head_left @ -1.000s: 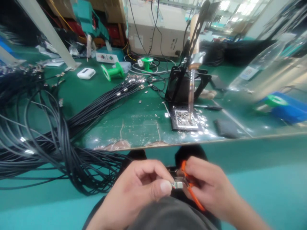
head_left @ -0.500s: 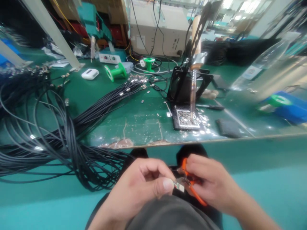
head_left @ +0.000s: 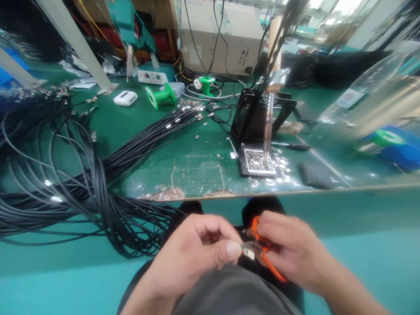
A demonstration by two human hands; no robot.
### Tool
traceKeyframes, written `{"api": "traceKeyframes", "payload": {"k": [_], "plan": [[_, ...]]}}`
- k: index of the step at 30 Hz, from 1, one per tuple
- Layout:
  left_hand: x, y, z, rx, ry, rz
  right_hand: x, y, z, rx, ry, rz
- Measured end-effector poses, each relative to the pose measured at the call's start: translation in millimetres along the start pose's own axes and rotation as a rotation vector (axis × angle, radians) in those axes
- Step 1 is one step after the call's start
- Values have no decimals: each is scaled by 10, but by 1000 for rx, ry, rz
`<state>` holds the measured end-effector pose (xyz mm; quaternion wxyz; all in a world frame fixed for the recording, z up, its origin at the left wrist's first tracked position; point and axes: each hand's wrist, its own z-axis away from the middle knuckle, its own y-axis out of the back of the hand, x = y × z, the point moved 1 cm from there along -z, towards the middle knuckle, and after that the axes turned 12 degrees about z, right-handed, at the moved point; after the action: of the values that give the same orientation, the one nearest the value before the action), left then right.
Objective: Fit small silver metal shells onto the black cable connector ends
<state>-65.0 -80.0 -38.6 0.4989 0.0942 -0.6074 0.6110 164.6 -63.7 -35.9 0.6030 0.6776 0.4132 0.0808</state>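
While the left hand [head_left: 200, 256] pinches a small silver oblong metal connector [head_left: 250, 254] over the grey-clothed lap [head_left: 236, 295], long axis slanting down-right from the fingers [head_left: 233, 250], the right hand [head_left: 292, 248] grips orange-handled metal pliers [head_left: 274, 268], jaws close beside.

A green spool [head_left: 160, 96] lies near a small white case [head_left: 125, 99], well apart from a clear bottle [head_left: 350, 98].

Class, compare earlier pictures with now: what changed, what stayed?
The small connector in the left hand has tilted, its free end now pointing down to the right instead of roughly level. Nothing was newly grasped or released: the right hand keeps the orange-handled pliers. Soldering iron and black cables stayed put.
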Motion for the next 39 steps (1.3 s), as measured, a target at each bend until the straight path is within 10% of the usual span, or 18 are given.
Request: {"api": "traceKeyframes", "payload": {"k": [24, 39], "plan": [[-28, 0, -44, -11, -35, 8, -68, -84, 69, 100, -191, -156], [-47, 4, -39, -39, 5, 44, 70, -46, 41, 60, -2, 15]]}}
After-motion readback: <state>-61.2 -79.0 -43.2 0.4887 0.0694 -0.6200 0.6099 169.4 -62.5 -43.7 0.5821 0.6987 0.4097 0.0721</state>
